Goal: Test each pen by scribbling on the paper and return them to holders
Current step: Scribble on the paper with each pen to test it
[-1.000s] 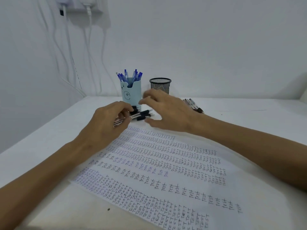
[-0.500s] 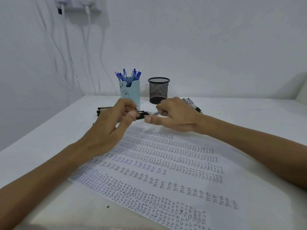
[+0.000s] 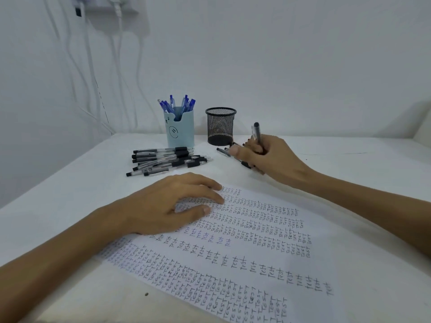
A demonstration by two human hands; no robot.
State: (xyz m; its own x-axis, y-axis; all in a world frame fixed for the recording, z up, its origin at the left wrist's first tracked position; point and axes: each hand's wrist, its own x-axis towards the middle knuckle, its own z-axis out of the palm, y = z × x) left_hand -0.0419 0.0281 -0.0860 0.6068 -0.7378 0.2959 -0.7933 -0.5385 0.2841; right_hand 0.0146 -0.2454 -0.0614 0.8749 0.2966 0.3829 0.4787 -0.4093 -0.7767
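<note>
Gripping a black pen (image 3: 257,134) nearly upright in our right hand (image 3: 271,158), we see the paper (image 3: 261,255) lying nearer and leftward, pressed flat under our relaxed left hand (image 3: 168,208).

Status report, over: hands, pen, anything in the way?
Left hand flat on the paper. Right hand grips a black pen, beyond the sheet's far edge. Black pen pile sits off the paper, nothing blocking.

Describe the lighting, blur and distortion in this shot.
Head view: soft, even, bluish light, no glare; faint shadow under the left hand; wide-angle stretch enlarges the forearms near the edges; writing on the paper sharp mid-frame, softer at the bottom; right hand and pen crisp.
</note>
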